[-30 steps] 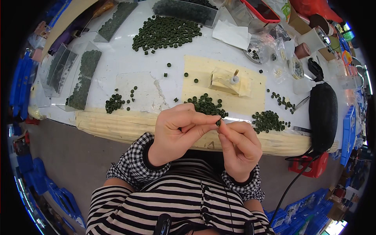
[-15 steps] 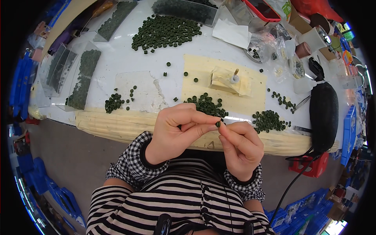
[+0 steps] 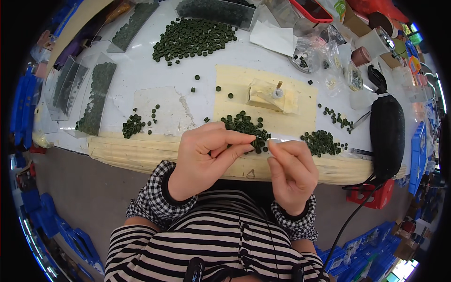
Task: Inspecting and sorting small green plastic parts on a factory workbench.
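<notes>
My left hand [image 3: 202,160] is raised in front of the table edge, thumb and forefinger pinched on a small dark green round piece [image 3: 254,143]. Most of that piece is covered by the fingertips, and similar pieces lie right behind it. Close by on the right, my right hand [image 3: 295,174] has its fingers bent, with thumb and forefinger apart; nothing shows between them. A pile of ridged green round pieces [image 3: 242,123] lies just beyond my hands. Another small pile [image 3: 323,142] sits to the right, and a third [image 3: 133,126] to the left.
A large green heap [image 3: 192,40] lies at the back. Clear boxes [image 3: 97,96] of green pieces stand at left. A tape-covered block [image 3: 268,96] with an upright peg stands mid-table. At right are a black padded object [image 3: 388,134], tweezers [image 3: 361,120] and plastic bags [image 3: 331,58].
My hands have drawn apart: the left has shifted slightly left, and the right fingertips have come away from the piece. The whole view has also shifted slightly.
</notes>
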### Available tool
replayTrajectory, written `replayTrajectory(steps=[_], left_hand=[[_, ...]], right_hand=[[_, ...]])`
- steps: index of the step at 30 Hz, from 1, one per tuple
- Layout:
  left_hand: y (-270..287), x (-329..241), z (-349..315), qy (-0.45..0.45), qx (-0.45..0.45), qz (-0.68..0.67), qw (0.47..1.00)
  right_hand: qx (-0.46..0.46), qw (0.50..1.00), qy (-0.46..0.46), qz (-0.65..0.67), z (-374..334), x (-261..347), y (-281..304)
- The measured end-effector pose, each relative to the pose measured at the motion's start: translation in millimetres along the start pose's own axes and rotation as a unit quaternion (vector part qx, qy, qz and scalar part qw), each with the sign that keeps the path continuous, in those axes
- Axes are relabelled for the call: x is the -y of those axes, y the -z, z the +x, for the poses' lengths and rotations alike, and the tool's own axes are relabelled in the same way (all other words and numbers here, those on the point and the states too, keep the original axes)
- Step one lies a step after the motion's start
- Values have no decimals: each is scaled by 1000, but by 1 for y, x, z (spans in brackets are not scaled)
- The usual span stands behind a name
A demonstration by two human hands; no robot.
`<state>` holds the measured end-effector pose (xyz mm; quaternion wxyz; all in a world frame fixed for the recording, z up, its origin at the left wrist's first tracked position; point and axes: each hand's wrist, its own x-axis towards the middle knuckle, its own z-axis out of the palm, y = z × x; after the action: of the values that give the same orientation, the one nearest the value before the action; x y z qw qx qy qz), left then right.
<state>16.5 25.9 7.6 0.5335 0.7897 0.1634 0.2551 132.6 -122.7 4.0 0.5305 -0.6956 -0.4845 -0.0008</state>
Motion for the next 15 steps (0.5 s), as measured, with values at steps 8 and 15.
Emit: replayTrajectory(steps=[8,15], left_hand=[[11,3,5,84,-1,-77,993],[23,-1,4,300,-65,-715,628]], right_hand=[[-56,952,-37,-299,3,-27,33],[-49,950,-36,-306,2,-27,31]])
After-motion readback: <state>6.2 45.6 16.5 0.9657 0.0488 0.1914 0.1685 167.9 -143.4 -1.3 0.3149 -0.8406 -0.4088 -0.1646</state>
